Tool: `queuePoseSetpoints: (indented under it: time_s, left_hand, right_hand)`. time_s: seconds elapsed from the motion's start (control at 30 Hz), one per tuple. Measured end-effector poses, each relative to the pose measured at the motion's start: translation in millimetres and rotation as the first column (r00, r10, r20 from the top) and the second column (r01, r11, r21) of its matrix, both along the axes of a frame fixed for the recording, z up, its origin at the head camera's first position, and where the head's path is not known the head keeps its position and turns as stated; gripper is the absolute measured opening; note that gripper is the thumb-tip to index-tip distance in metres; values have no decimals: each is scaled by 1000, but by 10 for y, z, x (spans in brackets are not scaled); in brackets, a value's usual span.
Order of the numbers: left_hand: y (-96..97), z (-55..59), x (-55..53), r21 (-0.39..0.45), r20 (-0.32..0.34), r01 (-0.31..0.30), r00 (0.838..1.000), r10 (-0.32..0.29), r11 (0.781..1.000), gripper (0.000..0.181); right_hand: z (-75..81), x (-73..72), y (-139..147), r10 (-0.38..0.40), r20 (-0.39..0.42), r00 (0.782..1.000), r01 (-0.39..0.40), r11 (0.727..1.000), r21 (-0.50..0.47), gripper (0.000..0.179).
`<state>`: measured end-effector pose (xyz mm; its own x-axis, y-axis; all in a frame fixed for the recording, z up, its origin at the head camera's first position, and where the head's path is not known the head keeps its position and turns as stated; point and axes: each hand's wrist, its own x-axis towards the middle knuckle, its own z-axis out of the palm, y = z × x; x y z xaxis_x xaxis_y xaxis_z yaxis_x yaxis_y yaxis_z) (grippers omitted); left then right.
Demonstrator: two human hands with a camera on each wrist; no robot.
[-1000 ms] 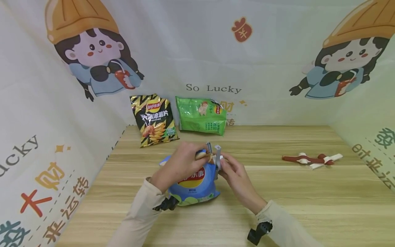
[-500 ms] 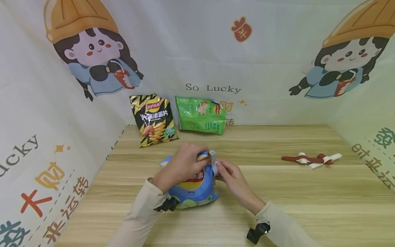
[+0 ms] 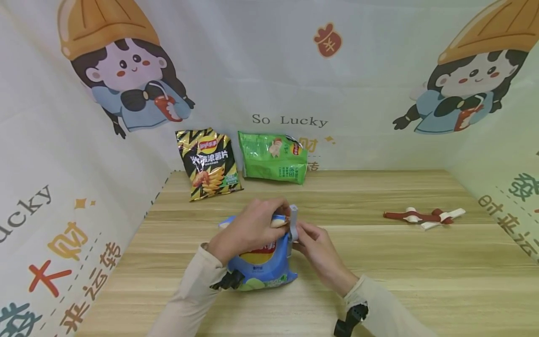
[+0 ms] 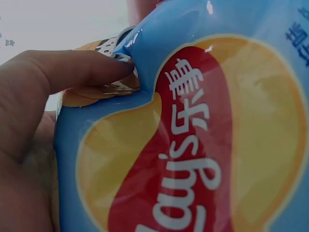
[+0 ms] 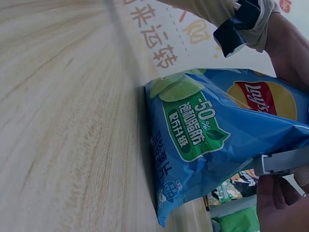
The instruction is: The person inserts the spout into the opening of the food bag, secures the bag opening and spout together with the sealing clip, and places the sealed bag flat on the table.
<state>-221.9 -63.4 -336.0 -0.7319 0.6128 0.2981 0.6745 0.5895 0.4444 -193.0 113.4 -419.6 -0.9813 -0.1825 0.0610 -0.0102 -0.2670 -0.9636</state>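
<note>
A blue Lay's chip bag [image 3: 269, 271] stands on the wooden table, its top folded over. My left hand [image 3: 250, 227] pinches that folded top, thumb pressed on the front in the left wrist view and fingers mostly hidden behind the bag. At the bag's upper right edge is a slim grey bag clip [image 3: 293, 222], seen as a straight bar [image 5: 285, 162] in the right wrist view. My right hand [image 3: 322, 250] pinches the clip between thumb and fingers. How far the clip's arms lie around the fold I cannot tell.
A black-and-yellow chip bag [image 3: 210, 164] and a green chip bag [image 3: 273, 157] lean against the printed cloth backdrop [image 3: 362, 93] at the back. Several red and white clips [image 3: 425, 216] lie together on the table's right side.
The grey clip's two arms stood apart a second ago; now one bar shows at the bag's edge. My right hand has shifted slightly left and down, and the bag's lower part has come slightly nearer.
</note>
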Motion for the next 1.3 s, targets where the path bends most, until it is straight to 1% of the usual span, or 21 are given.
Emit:
queuePoseSetpoints:
  time_s: [0.1,0.2,0.27,0.37,0.47,0.57,0.67,0.87,0.93,1.03,1.1,1.2,1.3]
  left_hand:
    - [6,-6,-1,21,-2,7,1000,-7,1000,17]
    - [9,-14,-9,42,-8,0,1000,0,999,12]
    - [8,-19,-14,52,-21,-9,1000,10,999,10]
    - [7,-22,-17,62,-31,-20,999,22,998,11]
    - [11,-20,-18,67,-23,-29,999,31,997,11]
    - [17,-16,-10,56,-7,-38,999,38,998,10]
    - [27,-13,-3,43,9,-46,999,46,998,10]
    - [69,-18,4,18,-8,-58,998,58,998,11]
    - [78,-24,-1,5,-10,-48,999,48,999,12]
    - [72,-31,-11,-23,-8,-16,1000,16,1000,16]
    - [67,-35,-17,-39,5,3,1000,-3,999,19]
    - [56,-38,-23,-47,39,14,999,-13,999,21]
    - [37,-43,-26,-19,53,-3,999,4,1000,18]
  right_hand:
    - [-14,7,-9,-18,0,1000,18,1000,-19,37]
    - [-30,6,-11,-25,-12,1000,25,999,-35,36]
    - [-35,4,-7,-28,-27,999,28,999,-28,36]
    - [-36,0,5,-46,-58,997,48,999,20,34]
    - [-25,-3,11,-89,-75,993,94,993,70,31]
    - [-3,3,0,-139,-56,989,144,985,93,32]
    - [24,29,-24,-169,-39,985,173,978,113,34]
    - [47,80,-50,-169,-60,984,177,971,162,38]
    - [39,80,-55,-169,-60,984,177,970,168,37]
    - [22,68,-76,-172,-56,984,178,972,154,32]
    - [2,64,-92,-172,-57,983,179,973,147,27]
    - [-27,71,-114,-173,-70,982,182,971,155,21]
    - [-45,79,-120,-161,-79,984,173,970,172,20]
